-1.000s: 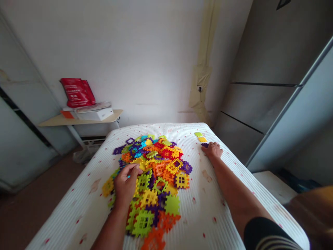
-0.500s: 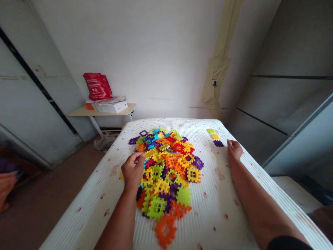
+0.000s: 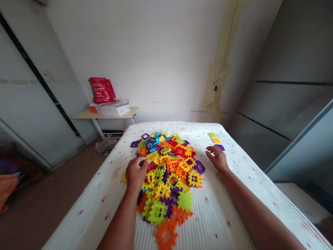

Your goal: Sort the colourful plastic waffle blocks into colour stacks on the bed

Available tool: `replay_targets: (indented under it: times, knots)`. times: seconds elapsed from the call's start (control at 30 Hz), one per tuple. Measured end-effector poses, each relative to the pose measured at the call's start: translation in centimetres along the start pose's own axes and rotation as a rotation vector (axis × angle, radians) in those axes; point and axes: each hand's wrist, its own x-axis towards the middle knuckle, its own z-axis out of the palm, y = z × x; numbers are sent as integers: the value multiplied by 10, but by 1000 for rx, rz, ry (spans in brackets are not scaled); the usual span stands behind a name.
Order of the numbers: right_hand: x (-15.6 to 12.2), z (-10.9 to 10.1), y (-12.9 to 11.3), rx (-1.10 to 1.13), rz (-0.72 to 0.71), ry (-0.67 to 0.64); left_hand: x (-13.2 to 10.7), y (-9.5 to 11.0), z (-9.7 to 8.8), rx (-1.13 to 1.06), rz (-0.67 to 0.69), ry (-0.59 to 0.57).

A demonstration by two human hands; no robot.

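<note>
A heaped pile of colourful plastic interlocking tiles [image 3: 163, 190], with toothed edges and some with window cut-outs, covers the middle of the padded surface. At the pile's left edge, my left hand [image 3: 136, 172] has its fingers curled toward the thumb. A dark patch shows between them; whether it is a held tile or part of the pile I cannot make out. My right hand [image 3: 218, 158] hovers to the right of the pile, fingers apart and holding nothing. Just beyond it lie a purple tile [image 3: 220, 147], a yellow tile [image 3: 216, 141] and a green tile [image 3: 212, 135] in a row.
White ribbed cloth with red spots [image 3: 104, 194] covers the surface. Behind it on the left, a small table [image 3: 85, 114] holds a white box [image 3: 118, 110] and a red bag [image 3: 102, 91]. A wall rises at the back, and grey cabinet panels [image 3: 283, 100] stand at right.
My right hand has moved left from beside the tile row toward the pile, its fingers spreading. My left hand stays at the pile's left edge. The view has tilted slightly upward.
</note>
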Motion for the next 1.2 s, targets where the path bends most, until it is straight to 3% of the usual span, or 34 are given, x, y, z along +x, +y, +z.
replay_targets:
  times: [0.17, 0.33, 0.47, 0.67, 0.93, 1.03, 1.2]
  knots:
    - [8, 29, -54, 96, -311, -162, -1, -5, 6, 54, 65, -32]
    - [25, 54, -87, 77, -244, -265, 0, -9, 9, 99, 125, -22]
    - [23, 68, -103, -43, -220, -429, -1, -8, 10, 148, 160, -100]
    - [19, 58, -106, 95, -309, -612, -3, 2, 6, 218, 97, -202]
    - [29, 30, -111, 125, -172, -838, -3, 6, 4, 247, 27, -183]
    - [31, 26, -105, 143, -105, -833, -3, 3, 5, 195, -38, -145]
    - [32, 31, -87, 279, 37, -710, -3, -4, 7, -10, -158, -47]
